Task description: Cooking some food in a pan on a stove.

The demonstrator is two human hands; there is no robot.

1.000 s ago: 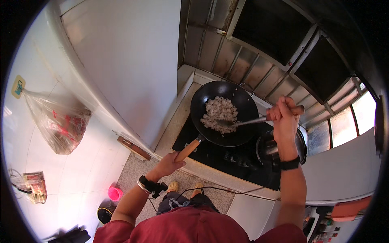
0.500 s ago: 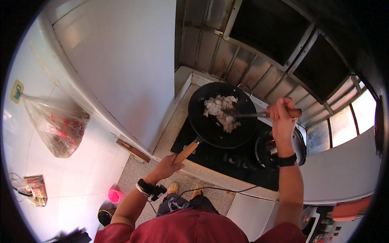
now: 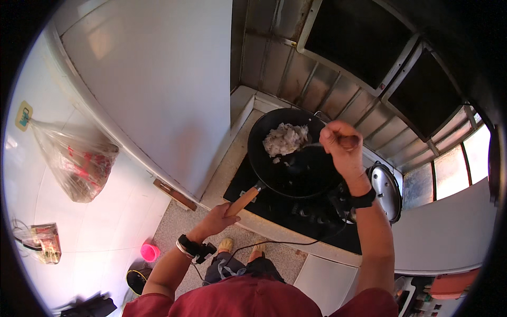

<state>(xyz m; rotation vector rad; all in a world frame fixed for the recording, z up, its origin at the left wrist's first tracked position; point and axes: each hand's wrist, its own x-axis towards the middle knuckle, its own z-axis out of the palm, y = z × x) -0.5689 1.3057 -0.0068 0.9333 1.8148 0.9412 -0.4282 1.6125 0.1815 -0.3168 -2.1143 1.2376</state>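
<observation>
A black wok [image 3: 303, 182] rests on the black glass stove [image 3: 317, 224]. My left hand [image 3: 214, 221] is closed around the wok's wooden handle [image 3: 244, 201] at the near left. Pale, whitish food in small pieces [image 3: 285, 140] lies heaped in the wok's far left part, with a few bits scattered below it. Over the wok's right side, my right hand [image 3: 342, 150] grips the wooden handle of a spatula [image 3: 312, 145]. Its thin metal shaft points left to the heap's right edge, and its blade cannot be made out.
Right of the wok stands a shiny pot lid [image 3: 385, 191] near the window. A dark range hood [image 3: 359, 45] hangs above the far side. A plastic bag [image 3: 87, 166] hangs on the left wall. A black cable [image 3: 285, 243] runs across in front of the counter.
My right hand has moved left and nearer the wok, with the spatula now more foreshortened. The food is gathered into a tighter heap. My left hand stays on the wok handle.
</observation>
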